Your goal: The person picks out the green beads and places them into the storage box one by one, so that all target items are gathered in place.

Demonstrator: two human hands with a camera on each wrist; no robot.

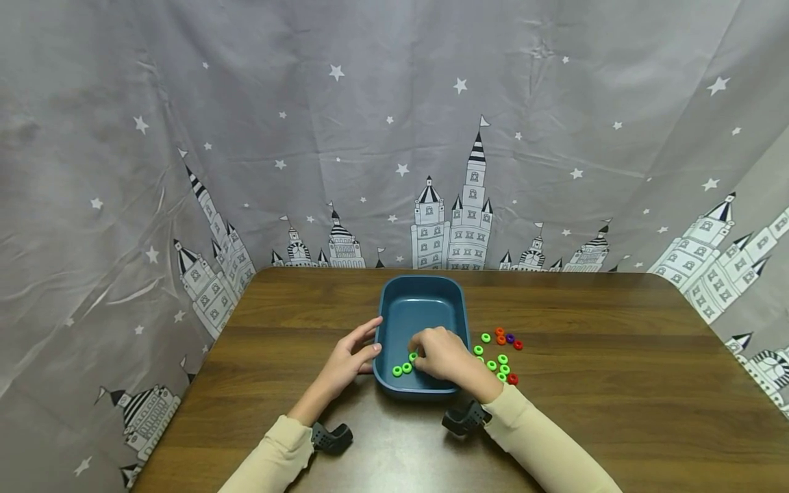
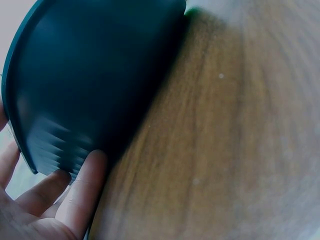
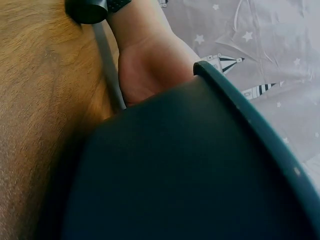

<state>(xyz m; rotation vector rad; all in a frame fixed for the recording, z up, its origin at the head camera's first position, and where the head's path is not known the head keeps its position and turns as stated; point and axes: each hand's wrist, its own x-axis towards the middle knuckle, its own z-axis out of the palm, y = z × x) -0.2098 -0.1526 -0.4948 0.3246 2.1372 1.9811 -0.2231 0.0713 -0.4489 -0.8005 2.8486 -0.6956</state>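
Observation:
A dark blue rectangular bin [image 1: 421, 394] stands on the table, with a few small bright green rings [image 1: 397, 371] in its near left part. My right hand [image 1: 439, 352] reaches down inside it, and its curled thumb and finger pinch a green ring [image 1: 414, 357] beside the others. In the right wrist view, the bin wall [image 3: 150, 165] hides these fingers and only the palm [image 3: 155, 70] shows. My left hand [image 1: 348, 356] rests at the bin's left side. In the left wrist view its extended fingers [image 2: 82, 195] touch the outer wall.
Right of the bin lie several more green rings [image 1: 491, 365], with orange rings [image 1: 501, 340], a purple ring [image 1: 509, 338] and red rings [image 1: 518, 345]. The wooden table [image 1: 616, 383] ends at a grey curtain [image 1: 394, 137] printed with castles and stars.

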